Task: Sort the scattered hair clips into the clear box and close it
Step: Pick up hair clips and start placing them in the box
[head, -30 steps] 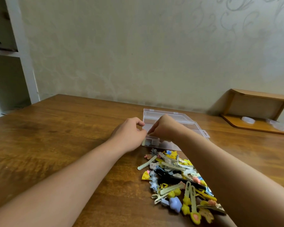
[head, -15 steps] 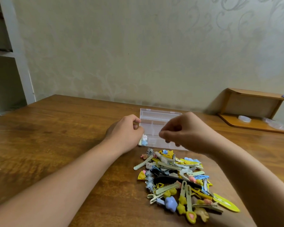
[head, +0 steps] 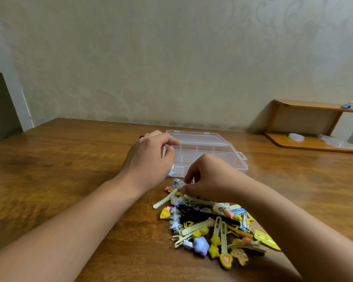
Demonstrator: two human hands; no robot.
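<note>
The clear box point(head: 222, 155) stands open on the wooden table point(head: 69, 169), its lid laid back toward the wall. A pale blue clip point(head: 171, 172) shows in its front left compartment. My left hand point(head: 149, 159) curls round the box's left front corner and holds it. In front of the box lies a pile of hair clips point(head: 212, 222), yellow, cream, black and blue. My right hand point(head: 208, 180) is down on the far end of the pile, its fingertips pinching a clip beside a silvery star clip point(head: 176, 182). The pinched clip is mostly hidden.
A small wooden shelf point(head: 314, 127) stands at the table's back right with a white round item point(head: 296, 136), a plastic bag point(head: 334, 141) and a blue item point(head: 346, 105) on top. A white shelf unit point(head: 10, 82) rises at the left. The wall runs close behind the box.
My right hand has come down from above the box to the far end of the pile. My left hand has stayed at the box's left corner.
</note>
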